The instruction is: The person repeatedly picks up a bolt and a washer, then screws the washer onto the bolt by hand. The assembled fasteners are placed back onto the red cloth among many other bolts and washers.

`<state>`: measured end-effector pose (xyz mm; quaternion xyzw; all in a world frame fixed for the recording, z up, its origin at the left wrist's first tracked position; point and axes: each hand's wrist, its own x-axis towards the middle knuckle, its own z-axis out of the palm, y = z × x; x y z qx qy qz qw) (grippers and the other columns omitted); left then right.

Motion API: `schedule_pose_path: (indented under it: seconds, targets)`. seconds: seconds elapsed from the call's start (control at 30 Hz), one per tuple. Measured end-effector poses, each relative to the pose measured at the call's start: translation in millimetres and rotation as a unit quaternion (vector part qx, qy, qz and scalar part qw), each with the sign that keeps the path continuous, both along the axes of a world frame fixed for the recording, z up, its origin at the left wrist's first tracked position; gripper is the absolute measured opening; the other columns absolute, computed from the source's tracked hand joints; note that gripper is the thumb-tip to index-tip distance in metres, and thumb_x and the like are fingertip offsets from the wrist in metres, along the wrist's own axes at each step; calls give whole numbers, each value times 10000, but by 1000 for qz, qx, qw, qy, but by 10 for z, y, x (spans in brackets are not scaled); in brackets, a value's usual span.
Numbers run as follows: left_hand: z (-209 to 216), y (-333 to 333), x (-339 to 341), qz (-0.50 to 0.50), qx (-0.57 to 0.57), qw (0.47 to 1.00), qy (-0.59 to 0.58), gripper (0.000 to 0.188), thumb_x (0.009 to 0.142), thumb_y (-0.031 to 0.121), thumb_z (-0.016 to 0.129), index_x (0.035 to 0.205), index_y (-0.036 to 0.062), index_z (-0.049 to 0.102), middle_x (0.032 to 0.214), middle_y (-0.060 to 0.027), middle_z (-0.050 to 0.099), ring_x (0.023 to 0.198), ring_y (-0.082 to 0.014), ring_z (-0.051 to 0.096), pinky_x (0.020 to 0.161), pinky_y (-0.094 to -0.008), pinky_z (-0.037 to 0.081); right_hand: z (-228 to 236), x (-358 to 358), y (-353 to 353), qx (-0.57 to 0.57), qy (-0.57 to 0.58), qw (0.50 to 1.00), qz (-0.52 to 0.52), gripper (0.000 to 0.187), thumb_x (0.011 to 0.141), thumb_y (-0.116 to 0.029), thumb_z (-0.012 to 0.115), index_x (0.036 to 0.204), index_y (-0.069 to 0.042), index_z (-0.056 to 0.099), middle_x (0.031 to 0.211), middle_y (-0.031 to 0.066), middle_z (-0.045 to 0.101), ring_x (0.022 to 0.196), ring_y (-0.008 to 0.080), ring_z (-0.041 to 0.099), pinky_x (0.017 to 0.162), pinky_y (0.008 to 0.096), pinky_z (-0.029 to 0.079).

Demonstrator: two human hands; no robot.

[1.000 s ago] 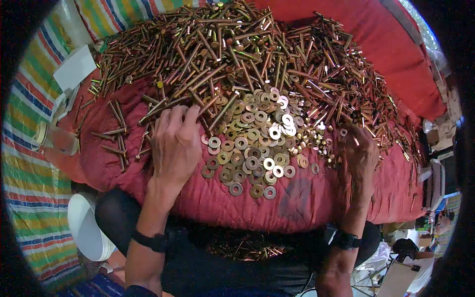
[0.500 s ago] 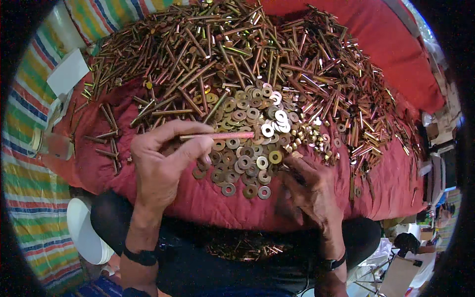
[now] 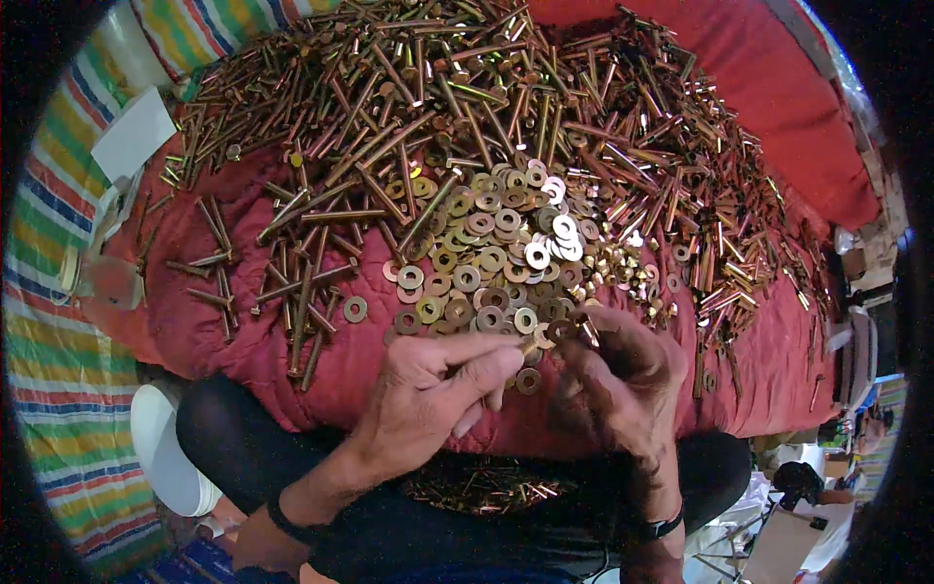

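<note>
Fingers of the left hand point(image 3: 426, 401) pinch a slim gold-toned metal bolt point(image 3: 528, 346) by the near edge of the flat round brass-coloured washers point(image 3: 506, 255); right hand point(image 3: 632, 380) bent close, grip unclear. Best keep that tip steady.

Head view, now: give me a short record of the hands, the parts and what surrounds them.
Left hand: pinching a bolt, only its end showing
Right hand: fingers curled near that end; grip unclear
Bolt pile: heaped across the far side
Washers: heaped beyond the hands
Nuts: right of the washers
Surface: red cloth
Lower left: white bucket
Upper left: white card
</note>
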<state>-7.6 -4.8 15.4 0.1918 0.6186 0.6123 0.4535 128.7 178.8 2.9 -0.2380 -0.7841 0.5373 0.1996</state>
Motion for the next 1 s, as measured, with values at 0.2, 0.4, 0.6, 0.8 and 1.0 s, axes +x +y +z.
schedule_pose_path:
  seconds: [0.2, 0.4, 0.6, 0.8, 1.0]
  targets:
    - [-130, 33, 84, -26, -9, 980, 199, 274, 959, 79, 732, 1213, -22, 748, 847, -89, 735, 674, -145, 679, 607, -284, 520, -23, 32, -82, 158, 11, 986, 51, 263, 879, 3, 774, 1136, 6, 718, 932, 85, 794, 832, 122, 746, 731, 277, 577]
    - [-310, 87, 160, 55, 80, 872, 480, 232, 849, -1, 796, 1080, 0, 766, 928, -182, 756, 799, -311, 755, 702, -340, 587, 20, 78, -176, 248, 1, 965, 83, 273, 852, 6, 778, 1117, -31, 724, 899, 95, 776, 776, 144, 751, 697, 281, 567]
    - [-344, 63, 147, 61, 81, 880, 464, 221, 855, 19, 801, 1071, 9, 752, 921, -142, 748, 799, -278, 749, 688, -350, 591, 48, 27, -84, 138, 88, 979, 117, 296, 871, 22, 768, 1156, -8, 694, 934, 110, 747, 713, 163, 704, 638, 288, 538]
    - [-223, 76, 291, 18, 23, 989, 146, 180, 886, 55, 835, 1041, -7, 770, 864, -32, 750, 681, -66, 664, 625, -260, 536, -33, -163, -66, -385, 326, 860, -74, 262, 1136, -257, 487, 1128, -10, 573, 994, 128, 668, 723, 170, 626, 770, 358, 598]
    - [-239, 121, 346, 22, 54, 992, 113, 150, 908, 54, 813, 1035, -12, 769, 851, -46, 743, 667, -84, 659, 616, -261, 535, -149, -276, -259, -423, 378, 820, -78, 309, 1147, -302, 460, 1216, -13, 546, 1102, 159, 698, 918, 215, 705, 887, 444, 603]
